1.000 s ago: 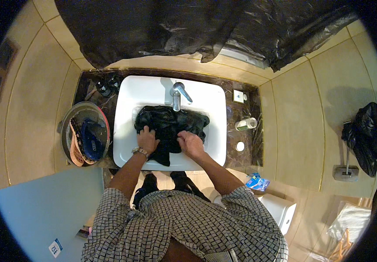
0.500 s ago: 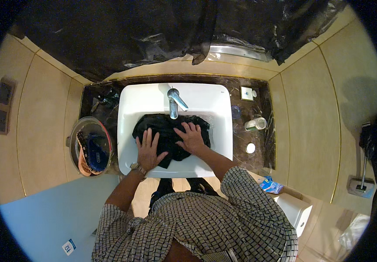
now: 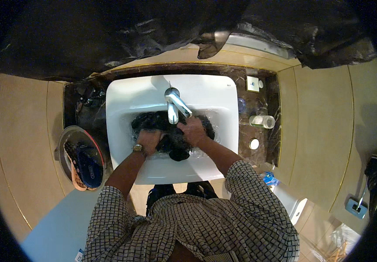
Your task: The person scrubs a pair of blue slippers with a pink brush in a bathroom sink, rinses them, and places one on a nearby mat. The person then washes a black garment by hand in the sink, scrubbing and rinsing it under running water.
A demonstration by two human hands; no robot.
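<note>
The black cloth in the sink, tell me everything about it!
The black cloth looks soft and wet, crumpled into shiny folds in water in the white sink, near the tap, with a rounded lump at the front. The left hand and right hand touch it. I can't tell its full shape.

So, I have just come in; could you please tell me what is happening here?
A person in a grey-and-black checked shirt handles a black wet cloth in a white rectangular sink. The bare left hand reaches into it, fingertips hidden; the bare right hand is on it, just below the shiny metal tap. Clear water shows around the cloth.
</note>
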